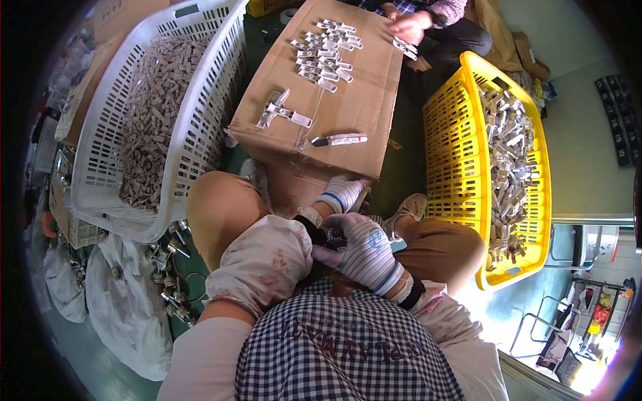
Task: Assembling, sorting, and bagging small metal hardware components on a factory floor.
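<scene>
At ten o'clock, a white slotted basket point(194, 140) leans in the view, heaped with small greyish-brown pieces point(157, 120). Toward eight o'clock a white plastic bag point(127, 304) slumps beside metal fittings point(175, 294). At twelve o'clock stands a cardboard box point(364, 87), carrying a few white clips point(289, 117) near its left edge, a larger cluster of clips point(324, 57) beyond them and a white tube point(344, 139) with a dark tip near the front edge. Close to the centre, the black cuff point(313, 232) of the left sleeve sits at the wrist. The gloved left hand point(341, 192) extends toward one o'clock, at the lower front edge of the box; whether it grips anything cannot be told. The gloved right hand point(364, 250), just toward five o'clock, is half curled, thumb and fingers at the black cuff; whether they pinch it is unclear. At one o'clock a co-worker's hand point(409, 28) is over another white clip point(405, 48). Near two o'clock a yellow basket point(455, 140) holds a pile of metallic-looking clips point(511, 154).
</scene>
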{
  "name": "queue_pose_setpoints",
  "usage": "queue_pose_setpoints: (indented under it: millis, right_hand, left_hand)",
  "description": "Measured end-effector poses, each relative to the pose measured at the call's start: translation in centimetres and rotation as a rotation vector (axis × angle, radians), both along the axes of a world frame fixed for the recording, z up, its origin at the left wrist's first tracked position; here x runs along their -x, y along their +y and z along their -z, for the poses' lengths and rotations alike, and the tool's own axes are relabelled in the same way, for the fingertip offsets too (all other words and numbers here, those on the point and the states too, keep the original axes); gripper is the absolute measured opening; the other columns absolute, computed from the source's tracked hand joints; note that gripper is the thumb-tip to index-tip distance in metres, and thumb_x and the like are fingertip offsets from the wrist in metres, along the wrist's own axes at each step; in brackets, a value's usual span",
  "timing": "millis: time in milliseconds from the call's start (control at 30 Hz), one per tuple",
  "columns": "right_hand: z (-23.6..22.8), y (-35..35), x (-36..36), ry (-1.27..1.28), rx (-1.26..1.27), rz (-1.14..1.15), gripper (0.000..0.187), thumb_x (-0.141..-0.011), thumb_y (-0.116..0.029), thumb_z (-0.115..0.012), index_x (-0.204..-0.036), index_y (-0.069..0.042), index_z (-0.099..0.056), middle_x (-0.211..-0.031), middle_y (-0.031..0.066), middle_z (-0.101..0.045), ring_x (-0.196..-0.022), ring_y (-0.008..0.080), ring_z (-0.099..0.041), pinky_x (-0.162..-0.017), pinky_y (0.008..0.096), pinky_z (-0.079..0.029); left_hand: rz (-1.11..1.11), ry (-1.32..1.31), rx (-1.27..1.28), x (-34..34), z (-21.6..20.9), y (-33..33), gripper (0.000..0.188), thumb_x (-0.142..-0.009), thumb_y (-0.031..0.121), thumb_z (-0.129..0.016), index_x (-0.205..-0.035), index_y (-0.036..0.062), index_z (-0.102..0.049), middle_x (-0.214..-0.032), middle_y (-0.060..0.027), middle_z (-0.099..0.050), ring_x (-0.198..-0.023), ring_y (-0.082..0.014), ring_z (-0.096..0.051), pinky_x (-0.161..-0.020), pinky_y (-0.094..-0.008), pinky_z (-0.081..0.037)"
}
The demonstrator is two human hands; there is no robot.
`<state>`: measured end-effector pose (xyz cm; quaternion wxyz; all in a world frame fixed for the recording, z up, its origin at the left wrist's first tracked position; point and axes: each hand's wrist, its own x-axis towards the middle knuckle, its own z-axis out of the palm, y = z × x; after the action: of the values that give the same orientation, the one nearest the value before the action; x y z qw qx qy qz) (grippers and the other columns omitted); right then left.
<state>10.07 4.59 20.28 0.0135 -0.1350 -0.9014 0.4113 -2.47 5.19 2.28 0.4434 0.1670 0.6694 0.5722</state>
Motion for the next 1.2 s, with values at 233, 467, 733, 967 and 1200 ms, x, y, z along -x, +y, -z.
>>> queue_pose_setpoints:
  millis: [233, 467, 733, 967, 1200]
  right_hand:
    - [-0.2, -0.9, 0.1, 0.143, -0.149, -0.09, 0.036, -0.079, -0.031, -0.073, -0.099, -0.002, -0.065, -0.087, 0.0143, -0.067, -0.079, 0.0312, -0.065, -0.075, 0.0388, -0.052]
    - [0.1, -0.1, 0.4, 0.064, -0.194, 0.024, 0.022, -0.085, -0.028, -0.065, -0.088, -0.006, -0.067, -0.08, 0.0147, -0.066, -0.078, 0.0322, -0.064, -0.072, 0.0416, -0.05]
    - [0.6, -0.4, 0.6, 0.037, -0.258, 0.024, 0.027, -0.085, -0.033, -0.064, -0.082, -0.006, -0.067, -0.074, 0.0134, -0.065, -0.072, 0.0309, -0.065, -0.067, 0.0411, -0.049]
    - [0.8, 0.0, 0.3, 0.086, -0.366, -0.013, 0.027, -0.084, -0.034, -0.064, -0.076, -0.008, -0.066, -0.069, 0.0129, -0.064, -0.066, 0.03, -0.064, -0.063, 0.0414, -0.048]
    - [0.9, 0.0, 0.3, 0.056, -0.418, -0.017, 0.03, -0.086, -0.034, -0.062, -0.073, -0.008, -0.065, -0.067, 0.0132, -0.063, -0.066, 0.0297, -0.064, -0.061, 0.0403, -0.048]
  left_hand:
    - [-0.082, -0.505, 0.095, -0.4, -5.4, -0.7, 0.039, -0.089, 0.034, -0.067, -0.111, 0.0022, -0.064, -0.085, -0.0094, -0.068, -0.065, -0.0198, -0.063, -0.058, -0.0357, -0.053]
    - [-0.003, -0.132, 0.167, -0.7, -7.1, -1.1, 0.039, -0.091, 0.035, -0.063, -0.112, 0.0022, -0.066, -0.088, -0.0099, -0.071, -0.072, -0.0193, -0.065, -0.066, -0.0331, -0.052]
    - [-0.023, 0.121, 0.137, -1.0, -4.1, -1.1, 0.036, -0.091, 0.031, -0.063, -0.113, 0.0023, -0.066, -0.1, -0.0108, -0.071, -0.087, -0.0189, -0.065, -0.079, -0.0315, -0.05]
    - [-0.06, -0.165, 0.108, -1.1, -4.1, -0.6, 0.035, -0.09, 0.03, -0.063, -0.113, 0.0025, -0.067, -0.104, -0.0119, -0.07, -0.091, -0.02, -0.065, -0.082, -0.0323, -0.049]
    - [-0.035, -0.1, 0.146, -0.8, -6.1, -0.9, 0.039, -0.091, 0.03, -0.065, -0.117, 0.001, -0.064, -0.103, -0.0109, -0.07, -0.084, -0.0184, -0.064, -0.076, -0.031, -0.051]
